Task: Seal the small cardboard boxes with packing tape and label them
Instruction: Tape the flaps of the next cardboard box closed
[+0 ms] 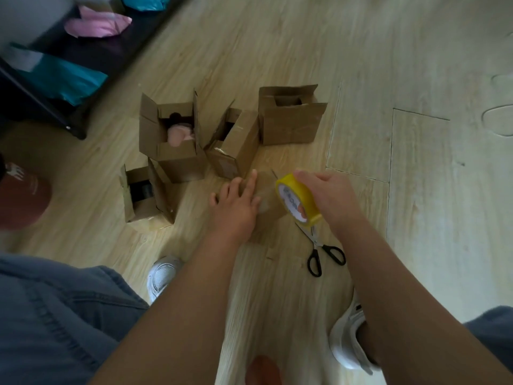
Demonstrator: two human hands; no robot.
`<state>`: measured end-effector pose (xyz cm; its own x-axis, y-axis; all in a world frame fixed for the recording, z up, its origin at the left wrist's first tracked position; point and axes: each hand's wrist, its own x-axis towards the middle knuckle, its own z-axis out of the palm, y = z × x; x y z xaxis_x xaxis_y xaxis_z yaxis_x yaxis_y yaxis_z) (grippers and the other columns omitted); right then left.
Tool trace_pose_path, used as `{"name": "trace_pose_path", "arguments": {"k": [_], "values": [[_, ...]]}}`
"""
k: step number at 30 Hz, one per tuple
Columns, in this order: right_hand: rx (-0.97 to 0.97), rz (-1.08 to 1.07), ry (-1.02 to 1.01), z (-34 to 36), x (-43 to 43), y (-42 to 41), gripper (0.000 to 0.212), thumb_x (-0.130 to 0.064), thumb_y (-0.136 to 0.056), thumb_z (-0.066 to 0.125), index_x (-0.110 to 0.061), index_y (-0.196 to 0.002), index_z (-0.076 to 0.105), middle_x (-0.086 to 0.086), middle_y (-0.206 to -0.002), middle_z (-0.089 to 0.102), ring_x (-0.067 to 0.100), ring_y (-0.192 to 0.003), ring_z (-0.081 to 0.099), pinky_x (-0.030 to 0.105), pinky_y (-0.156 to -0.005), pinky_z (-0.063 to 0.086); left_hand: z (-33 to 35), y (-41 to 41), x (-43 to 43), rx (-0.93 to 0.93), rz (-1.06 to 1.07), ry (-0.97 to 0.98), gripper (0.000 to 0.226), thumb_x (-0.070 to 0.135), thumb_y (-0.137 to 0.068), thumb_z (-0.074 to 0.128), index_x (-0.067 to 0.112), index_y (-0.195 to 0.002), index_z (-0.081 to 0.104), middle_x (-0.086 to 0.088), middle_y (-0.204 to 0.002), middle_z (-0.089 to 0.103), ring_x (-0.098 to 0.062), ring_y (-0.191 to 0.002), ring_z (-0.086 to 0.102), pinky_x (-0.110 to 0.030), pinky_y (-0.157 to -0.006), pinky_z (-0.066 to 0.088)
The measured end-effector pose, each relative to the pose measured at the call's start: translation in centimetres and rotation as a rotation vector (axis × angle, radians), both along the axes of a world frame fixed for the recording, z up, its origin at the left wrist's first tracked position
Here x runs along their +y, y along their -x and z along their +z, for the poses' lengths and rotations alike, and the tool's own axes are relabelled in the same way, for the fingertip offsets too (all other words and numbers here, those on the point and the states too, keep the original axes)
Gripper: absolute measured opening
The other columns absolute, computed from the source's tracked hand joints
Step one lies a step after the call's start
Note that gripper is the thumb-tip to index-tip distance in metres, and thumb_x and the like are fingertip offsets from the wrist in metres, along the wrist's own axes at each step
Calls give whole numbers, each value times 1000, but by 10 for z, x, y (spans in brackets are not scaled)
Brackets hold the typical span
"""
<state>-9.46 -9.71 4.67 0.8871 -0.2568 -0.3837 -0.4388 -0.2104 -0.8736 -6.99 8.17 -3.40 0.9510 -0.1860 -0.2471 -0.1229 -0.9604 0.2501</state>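
A small cardboard box stands on the wooden floor right in front of me. My left hand lies flat on its top with the fingers straight. My right hand grips a yellow roll of packing tape at the box's right edge, the roll tilted on its side. Several other small cardboard boxes stand behind with flaps up: one holding something pink, one at far left, one in the middle and one at back right.
Black-handled scissors lie on the floor just right of the box, under my right wrist. My white shoes flank my arms. A dark shelf with teal and pink bags stands at top left. A brown cap sits at the left edge.
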Motion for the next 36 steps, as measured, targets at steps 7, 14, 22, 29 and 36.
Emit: {"name": "trace_pose_path", "arguments": {"k": [7,14,22,29,36], "values": [[93,-18,109,-6,-2,15,49,-41,-93,64,-6,-60,55,9,-46,60,10,-35,54,15,-36,41,-1,-14,4,4,-25,-32,54,45,-107,18,41,-155,-6,-3,-159,20,-22,-144,20,-44,-116,13],[207,-46,246,-29,-3,23,54,-48,-91,61,-13,-53,48,-4,-37,51,8,-37,48,23,-48,41,-2,-20,3,4,-34,-35,53,44,-107,16,42,-155,-5,-4,-156,23,-22,-143,21,-44,-118,13],[324,-80,344,-59,9,31,56,-54,-90,60,-13,-54,47,4,-48,58,5,-34,48,22,-46,35,-2,-31,4,32,-27,-44,52,45,-106,13,44,-155,-5,-2,-155,25,-21,-142,22,-42,-116,15],[352,-54,415,-70,15,30,53,-56,-93,55,-12,-63,55,-4,-45,51,1,-27,46,21,-41,27,-8,-30,5,-20,-30,-40,52,45,-106,15,43,-155,-2,-2,-154,28,-21,-140,25,-40,-114,17],[343,-42,406,-84,18,22,58,-61,-95,50,-12,-66,63,0,-52,64,15,-50,63,25,-49,41,1,-30,-22,-137,10,-54,52,28,-107,22,17,-157,17,-2,-163,19,-17,-151,12,-43,-123,3]]}}
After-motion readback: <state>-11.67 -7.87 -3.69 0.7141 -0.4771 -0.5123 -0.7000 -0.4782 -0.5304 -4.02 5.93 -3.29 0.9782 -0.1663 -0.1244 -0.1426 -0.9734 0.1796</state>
